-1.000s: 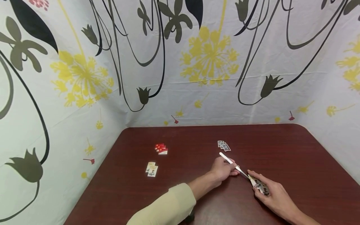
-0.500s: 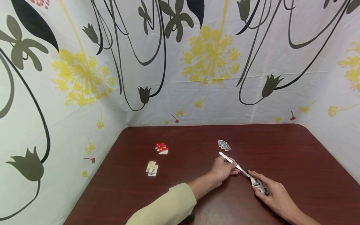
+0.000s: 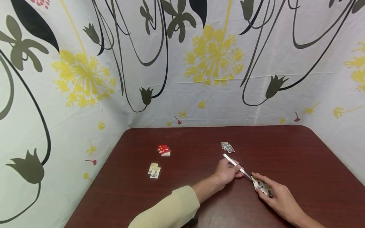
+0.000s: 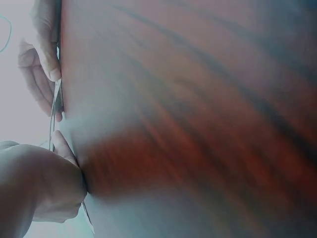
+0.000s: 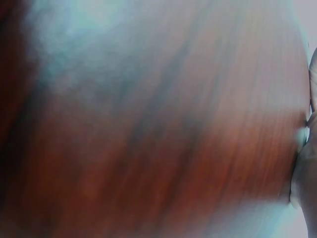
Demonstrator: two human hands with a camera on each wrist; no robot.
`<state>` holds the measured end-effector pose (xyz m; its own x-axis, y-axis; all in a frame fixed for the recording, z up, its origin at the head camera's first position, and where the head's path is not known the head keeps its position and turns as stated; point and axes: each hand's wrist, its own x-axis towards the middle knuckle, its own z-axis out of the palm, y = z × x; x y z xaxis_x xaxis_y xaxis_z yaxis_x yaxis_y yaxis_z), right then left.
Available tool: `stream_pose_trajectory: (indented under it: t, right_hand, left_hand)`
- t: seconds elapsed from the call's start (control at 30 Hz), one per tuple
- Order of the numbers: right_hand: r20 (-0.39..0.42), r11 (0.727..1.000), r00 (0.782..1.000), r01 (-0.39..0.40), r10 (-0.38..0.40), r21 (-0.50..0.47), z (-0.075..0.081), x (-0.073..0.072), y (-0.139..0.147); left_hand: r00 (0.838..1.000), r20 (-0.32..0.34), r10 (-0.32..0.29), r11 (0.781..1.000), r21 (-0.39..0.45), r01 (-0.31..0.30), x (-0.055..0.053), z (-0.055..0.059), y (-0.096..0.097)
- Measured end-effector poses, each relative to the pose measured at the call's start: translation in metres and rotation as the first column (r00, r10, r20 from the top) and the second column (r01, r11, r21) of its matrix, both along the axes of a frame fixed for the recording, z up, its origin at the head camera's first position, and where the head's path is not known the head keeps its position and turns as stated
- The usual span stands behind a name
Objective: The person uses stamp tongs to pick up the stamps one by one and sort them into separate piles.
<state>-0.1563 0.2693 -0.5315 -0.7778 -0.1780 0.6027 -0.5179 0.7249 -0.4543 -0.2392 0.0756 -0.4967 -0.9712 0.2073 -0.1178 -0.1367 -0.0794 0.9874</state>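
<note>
In the head view my left hand point(image 3: 226, 171) pinches a pair of slim white tweezers point(image 3: 229, 159), slanting down to the right. Their tips meet the near corner of a small stack of picture cards point(image 3: 261, 186). My right hand point(image 3: 278, 195) grips that stack between thumb and fingers, partly covering it. The left wrist view shows my left hand point(image 4: 54, 183) at the lower left and my right hand point(image 4: 42, 47) above it, with the thin metal between. At the right edge of the right wrist view, only part of my right hand point(image 5: 304, 171) appears.
Three groups of overlapping small cards lie on the dark red table point(image 3: 194, 142): red ones point(image 3: 163, 150) at back left, pale yellow ones point(image 3: 154, 171) nearer, and grey-and-white ones point(image 3: 227, 147) beyond the left hand. Patterned cloth point(image 3: 171, 72) surrounds the table's far and left sides.
Both hands stay almost in place. The tweezers have shifted very slightly, and the top card under the right hand sits at a slightly different angle. The cards on the table have not moved.
</note>
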Motion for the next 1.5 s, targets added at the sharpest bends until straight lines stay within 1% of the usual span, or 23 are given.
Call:
stream_pose_trajectory:
  t: [0.27,0.43,0.6,0.77,0.97,1.1,1.2,1.3,1.5]
  right_hand:
    - [0.005,1.000,1.000,0.015,-0.015,0.019,0.000,0.000,0.001]
    - [-0.011,0.999,0.999,0.031,-0.031,0.037,-0.001,-0.001,0.002]
    - [-0.033,0.998,0.999,0.037,-0.036,0.053,-0.001,0.000,0.002]
    - [-0.028,0.997,0.999,0.041,-0.039,0.058,0.000,0.000,0.002]
    - [0.006,0.998,0.999,0.032,-0.032,0.048,0.000,0.001,0.002]
    - [0.016,0.999,1.000,0.026,-0.027,0.044,0.001,-0.001,0.002]
    - [0.026,0.999,0.999,0.025,-0.026,0.045,0.001,-0.001,0.001]
    - [0.028,0.999,0.999,0.019,-0.020,0.039,0.001,-0.001,0.002]
    - [0.025,1.000,1.000,0.008,-0.009,0.029,-0.001,0.000,0.002]
  left_hand:
    - [1.000,0.023,0.014,0.998,0.054,-0.016,0.000,0.000,-0.003]
    - [0.999,0.026,0.024,0.997,0.071,-0.026,0.002,0.002,-0.005]
    - [1.000,0.005,0.022,0.997,0.068,-0.022,0.000,0.005,-0.014]
    - [1.000,-0.023,0.019,0.998,0.060,-0.018,-0.007,0.008,-0.029]
    - [1.000,-0.021,0.003,0.998,0.065,-0.002,-0.017,0.013,-0.053]
    - [1.000,-0.031,-0.005,0.997,0.077,0.007,-0.025,0.022,-0.074]
    - [0.999,-0.040,0.008,0.997,0.082,-0.005,-0.030,0.029,-0.091]
    - [0.999,-0.045,0.021,0.998,0.060,-0.018,-0.035,0.034,-0.110]
    - [0.998,-0.045,0.033,0.999,0.007,-0.032,-0.042,0.038,-0.153]
